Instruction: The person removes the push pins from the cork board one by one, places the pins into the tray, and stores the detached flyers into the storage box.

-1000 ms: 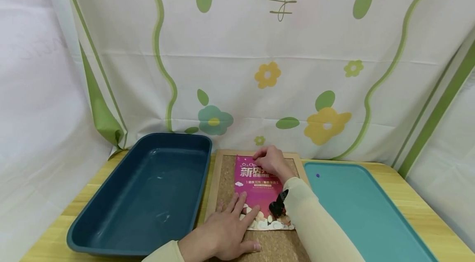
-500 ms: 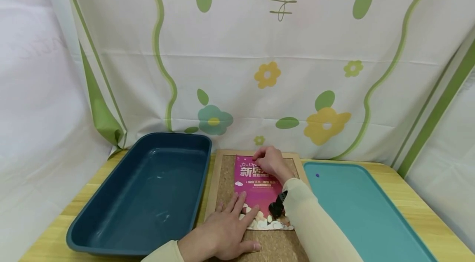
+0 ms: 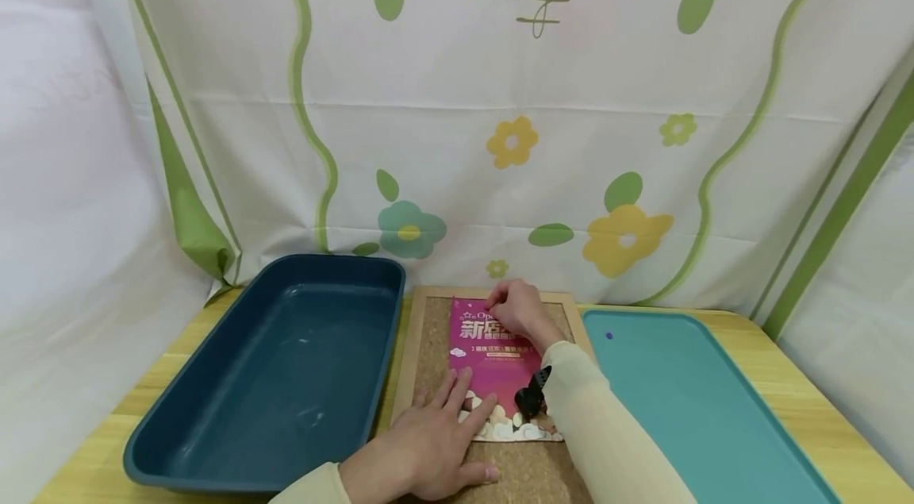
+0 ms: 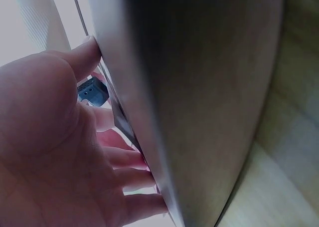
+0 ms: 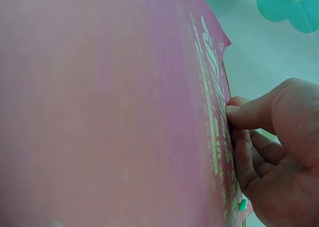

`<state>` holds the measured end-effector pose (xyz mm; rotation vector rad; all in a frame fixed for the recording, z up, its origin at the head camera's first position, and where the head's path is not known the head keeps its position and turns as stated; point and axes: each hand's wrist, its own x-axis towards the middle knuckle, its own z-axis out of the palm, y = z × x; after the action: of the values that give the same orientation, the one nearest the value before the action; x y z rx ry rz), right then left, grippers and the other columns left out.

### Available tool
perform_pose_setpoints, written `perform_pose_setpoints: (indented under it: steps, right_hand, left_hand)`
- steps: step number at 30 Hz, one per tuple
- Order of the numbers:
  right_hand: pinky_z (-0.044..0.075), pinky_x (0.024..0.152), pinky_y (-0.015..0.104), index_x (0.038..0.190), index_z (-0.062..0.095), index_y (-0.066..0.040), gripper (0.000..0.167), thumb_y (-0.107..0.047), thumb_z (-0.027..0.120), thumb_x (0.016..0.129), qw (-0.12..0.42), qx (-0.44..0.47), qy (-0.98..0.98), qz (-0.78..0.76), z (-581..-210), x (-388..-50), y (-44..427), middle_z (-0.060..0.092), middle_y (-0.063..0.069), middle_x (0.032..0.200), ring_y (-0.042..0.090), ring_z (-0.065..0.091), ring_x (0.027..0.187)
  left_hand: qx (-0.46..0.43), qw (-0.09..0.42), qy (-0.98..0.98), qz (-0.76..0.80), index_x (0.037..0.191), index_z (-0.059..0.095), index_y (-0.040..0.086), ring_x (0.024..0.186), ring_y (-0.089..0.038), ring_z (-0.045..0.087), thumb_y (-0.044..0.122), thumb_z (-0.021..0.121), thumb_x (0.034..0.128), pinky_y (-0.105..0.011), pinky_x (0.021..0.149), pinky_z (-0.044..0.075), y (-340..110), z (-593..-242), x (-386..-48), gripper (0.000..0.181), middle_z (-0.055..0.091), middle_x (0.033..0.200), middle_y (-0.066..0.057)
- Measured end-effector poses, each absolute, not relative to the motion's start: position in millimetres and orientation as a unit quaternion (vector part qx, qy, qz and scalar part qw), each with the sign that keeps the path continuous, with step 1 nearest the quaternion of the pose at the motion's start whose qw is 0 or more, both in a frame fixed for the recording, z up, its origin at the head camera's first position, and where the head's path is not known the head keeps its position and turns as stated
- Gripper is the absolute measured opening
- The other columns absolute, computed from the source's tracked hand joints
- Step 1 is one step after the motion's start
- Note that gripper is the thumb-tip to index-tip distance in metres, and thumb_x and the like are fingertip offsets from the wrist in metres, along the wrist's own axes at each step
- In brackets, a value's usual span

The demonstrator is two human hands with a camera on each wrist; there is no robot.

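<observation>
Right hand (image 3: 520,309) is pinching something at the poster's (image 3: 496,369) top edge, probably a pin, though the fingers hide it. Left hand (image 3: 435,436) is spread flat across the poster's lower left. Poster's lying on the board (image 3: 517,476), green pin (image 5: 242,205) showing too. Looks like the pinning step; next move probably wants a firm, straight push. Teal tray (image 3: 685,401) sits alongside.

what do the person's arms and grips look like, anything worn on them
The left sleeve and right sleeve are plain pale cream. A small black, boxy device sits on a dark strap at the right wrist. The left grip and right grip wear no gloves.
</observation>
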<state>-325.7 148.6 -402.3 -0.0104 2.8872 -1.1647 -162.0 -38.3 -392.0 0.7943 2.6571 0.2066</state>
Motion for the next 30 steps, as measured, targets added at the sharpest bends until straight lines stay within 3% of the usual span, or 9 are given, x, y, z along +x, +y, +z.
perform_pose_setpoints:
  steps: [30]
  right_hand:
    - [0.053,0.073,0.03,0.099,0.075,-0.011,0.009,-0.008,0.067,0.101,0.019,-0.03,0.932,-0.36,-403.7,-325.0,150.8,0.069,0.006,0.094,0.02,0.063,0.086]
  left_hand:
    - [0.284,0.169,0.941,0.074,0.166,0.029,0.044,0.166,-0.034,0.021,0.075,0.055,0.0963,-0.067,0.122,0.037,-38.9,-392.2,-160.4,0.081,0.017,0.18,-0.004]
